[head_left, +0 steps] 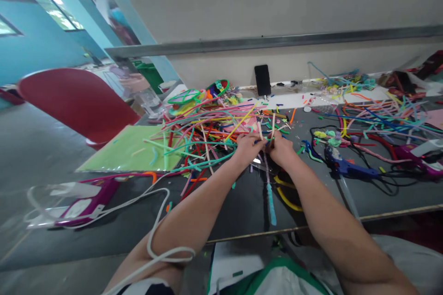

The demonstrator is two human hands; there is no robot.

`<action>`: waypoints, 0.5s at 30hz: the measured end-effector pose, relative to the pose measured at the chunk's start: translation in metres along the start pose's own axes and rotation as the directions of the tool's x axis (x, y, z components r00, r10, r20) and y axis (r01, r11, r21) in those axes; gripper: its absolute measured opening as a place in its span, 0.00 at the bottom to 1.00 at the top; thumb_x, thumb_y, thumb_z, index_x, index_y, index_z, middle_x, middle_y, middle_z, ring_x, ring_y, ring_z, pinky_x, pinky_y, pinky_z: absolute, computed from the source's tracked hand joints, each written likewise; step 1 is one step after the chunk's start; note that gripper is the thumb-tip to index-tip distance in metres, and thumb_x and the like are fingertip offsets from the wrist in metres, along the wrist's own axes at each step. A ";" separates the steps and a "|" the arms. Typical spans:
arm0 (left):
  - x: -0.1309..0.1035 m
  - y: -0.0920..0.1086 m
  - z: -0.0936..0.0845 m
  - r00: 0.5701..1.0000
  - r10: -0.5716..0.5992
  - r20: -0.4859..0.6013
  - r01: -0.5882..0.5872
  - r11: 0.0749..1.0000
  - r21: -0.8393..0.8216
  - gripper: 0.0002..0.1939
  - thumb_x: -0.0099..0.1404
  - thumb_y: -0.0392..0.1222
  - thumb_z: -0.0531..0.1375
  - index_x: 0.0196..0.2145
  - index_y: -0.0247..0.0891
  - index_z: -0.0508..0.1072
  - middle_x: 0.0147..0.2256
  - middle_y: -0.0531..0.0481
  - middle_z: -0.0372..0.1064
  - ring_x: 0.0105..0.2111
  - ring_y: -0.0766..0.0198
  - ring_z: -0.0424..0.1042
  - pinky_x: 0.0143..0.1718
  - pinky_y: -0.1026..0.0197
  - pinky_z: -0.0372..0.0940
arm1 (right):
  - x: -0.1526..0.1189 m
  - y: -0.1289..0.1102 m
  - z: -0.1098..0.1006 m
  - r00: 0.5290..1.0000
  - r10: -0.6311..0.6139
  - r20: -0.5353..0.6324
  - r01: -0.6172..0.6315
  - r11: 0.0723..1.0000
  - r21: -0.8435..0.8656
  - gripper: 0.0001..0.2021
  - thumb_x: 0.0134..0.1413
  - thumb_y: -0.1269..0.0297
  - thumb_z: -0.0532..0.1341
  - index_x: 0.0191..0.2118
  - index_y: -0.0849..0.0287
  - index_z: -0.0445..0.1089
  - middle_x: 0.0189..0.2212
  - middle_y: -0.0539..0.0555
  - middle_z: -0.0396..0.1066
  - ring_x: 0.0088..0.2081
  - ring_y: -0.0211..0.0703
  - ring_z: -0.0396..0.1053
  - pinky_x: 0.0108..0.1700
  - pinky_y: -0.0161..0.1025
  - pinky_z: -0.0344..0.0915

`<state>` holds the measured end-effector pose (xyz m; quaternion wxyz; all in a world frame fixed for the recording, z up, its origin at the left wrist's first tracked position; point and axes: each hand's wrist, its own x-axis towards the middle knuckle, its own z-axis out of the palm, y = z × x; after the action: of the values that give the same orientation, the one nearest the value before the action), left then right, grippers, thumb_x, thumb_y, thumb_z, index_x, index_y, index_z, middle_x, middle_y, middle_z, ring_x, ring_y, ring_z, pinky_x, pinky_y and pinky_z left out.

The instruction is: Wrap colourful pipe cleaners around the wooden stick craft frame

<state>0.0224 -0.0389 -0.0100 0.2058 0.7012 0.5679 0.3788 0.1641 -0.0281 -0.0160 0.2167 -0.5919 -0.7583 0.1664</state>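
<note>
My left hand and my right hand meet over the dark table, fingers closed in a pinch and nearly touching. A white pipe cleaner sticks up from the fingers of the left hand. Another pale pipe cleaner rises from those of the right. Whether the two are one bent piece is hidden by the fingers. Just below the hands, a fuzzy stem, lilac above and light blue lower down, runs toward the table's front edge. A large pile of coloured pipe cleaners lies left of my hands.
A blue glue gun with black cords lies at right, near more pipe cleaners. A phone leans on the back panel. At left are a green sheet, a purple device and a red chair. A white cable crosses my left arm.
</note>
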 end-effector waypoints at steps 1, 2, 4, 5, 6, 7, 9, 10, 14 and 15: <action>0.000 -0.001 -0.003 1.000 -0.005 -0.013 0.005 0.998 0.060 0.11 0.60 0.43 0.58 0.24 0.38 0.75 0.32 0.49 0.75 0.42 0.57 0.71 0.52 0.52 0.56 | 0.000 0.001 -0.001 1.000 -0.001 0.011 0.001 1.000 0.001 0.14 0.51 0.63 0.59 0.45 0.56 0.64 0.34 0.55 0.76 0.42 0.51 0.72 0.44 0.44 0.55; -0.001 -0.002 -0.006 1.000 -0.006 -0.022 0.008 0.993 0.120 0.12 0.60 0.44 0.58 0.23 0.38 0.75 0.32 0.49 0.75 0.41 0.58 0.71 0.53 0.52 0.55 | 0.000 0.001 -0.002 1.000 -0.001 0.021 0.001 1.000 0.000 0.11 0.51 0.63 0.59 0.42 0.55 0.66 0.34 0.53 0.76 0.43 0.50 0.71 0.45 0.45 0.55; -0.001 -0.004 -0.011 1.000 -0.010 -0.018 0.013 0.978 0.209 0.13 0.61 0.45 0.57 0.22 0.37 0.74 0.33 0.48 0.76 0.40 0.59 0.71 0.54 0.51 0.52 | 0.001 0.002 -0.004 1.000 0.003 0.030 -0.002 1.000 -0.014 0.07 0.52 0.62 0.59 0.37 0.54 0.70 0.34 0.52 0.76 0.44 0.48 0.70 0.47 0.46 0.53; -0.001 -0.006 -0.014 1.000 -0.011 -0.005 0.012 0.971 0.238 0.14 0.61 0.45 0.57 0.22 0.37 0.74 0.33 0.48 0.75 0.39 0.59 0.71 0.54 0.51 0.51 | 0.001 0.003 -0.004 1.000 0.007 0.025 -0.006 1.000 -0.029 0.07 0.53 0.61 0.58 0.35 0.54 0.71 0.34 0.52 0.76 0.44 0.48 0.70 0.48 0.47 0.52; -0.002 -0.008 -0.015 1.000 -0.011 0.011 0.008 0.966 0.259 0.14 0.61 0.45 0.57 0.21 0.37 0.73 0.32 0.48 0.75 0.38 0.59 0.71 0.54 0.51 0.51 | 0.001 0.004 -0.005 1.000 0.011 0.014 -0.010 0.999 -0.046 0.07 0.53 0.61 0.58 0.34 0.54 0.72 0.35 0.52 0.76 0.44 0.48 0.69 0.48 0.47 0.51; -0.001 -0.010 -0.016 1.000 -0.009 0.024 0.002 0.961 0.276 0.14 0.61 0.45 0.57 0.21 0.37 0.73 0.31 0.48 0.75 0.36 0.60 0.70 0.54 0.50 0.50 | 0.001 0.004 -0.005 1.000 0.016 -0.002 -0.016 0.998 -0.065 0.08 0.53 0.61 0.58 0.33 0.54 0.73 0.36 0.53 0.76 0.45 0.48 0.68 0.48 0.48 0.51; -0.001 -0.014 -0.017 0.999 -0.006 0.036 -0.004 0.956 0.294 0.14 0.60 0.44 0.57 0.19 0.37 0.71 0.27 0.49 0.73 0.34 0.60 0.69 0.54 0.49 0.49 | 0.001 0.006 -0.004 0.999 0.024 -0.036 -0.027 0.995 -0.097 0.09 0.52 0.61 0.57 0.31 0.55 0.74 0.38 0.54 0.74 0.47 0.48 0.66 0.48 0.48 0.52; -0.001 -0.015 -0.016 0.999 -0.004 0.036 -0.007 0.956 0.294 0.13 0.59 0.43 0.58 0.19 0.37 0.70 0.26 0.49 0.72 0.33 0.59 0.69 0.54 0.48 0.49 | 0.002 0.006 -0.003 0.998 0.031 -0.047 -0.036 0.994 -0.108 0.09 0.51 0.62 0.57 0.31 0.55 0.75 0.40 0.54 0.74 0.48 0.49 0.65 0.48 0.48 0.52; -0.001 -0.020 -0.012 0.999 0.045 -0.001 -0.043 0.958 0.284 0.12 0.55 0.39 0.59 0.16 0.38 0.67 0.24 0.48 0.69 0.33 0.57 0.67 0.54 0.45 0.47 | 0.005 0.007 -0.002 0.996 0.084 -0.035 -0.088 0.985 -0.146 0.11 0.51 0.62 0.56 0.32 0.57 0.76 0.42 0.58 0.71 0.49 0.52 0.63 0.47 0.48 0.55; -0.001 -0.021 -0.011 0.997 0.071 -0.017 -0.064 0.955 0.289 0.12 0.54 0.38 0.60 0.15 0.38 0.66 0.24 0.47 0.68 0.33 0.56 0.66 0.54 0.44 0.47 | 0.005 0.007 -0.001 0.994 0.101 -0.031 -0.104 0.982 -0.157 0.11 0.51 0.62 0.56 0.32 0.57 0.76 0.42 0.58 0.71 0.49 0.53 0.63 0.46 0.48 0.56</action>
<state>0.0003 -0.0360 -0.0186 0.0807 0.7375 0.5954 0.3083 0.1690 -0.0215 -0.0178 0.1690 -0.6474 -0.7351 0.1099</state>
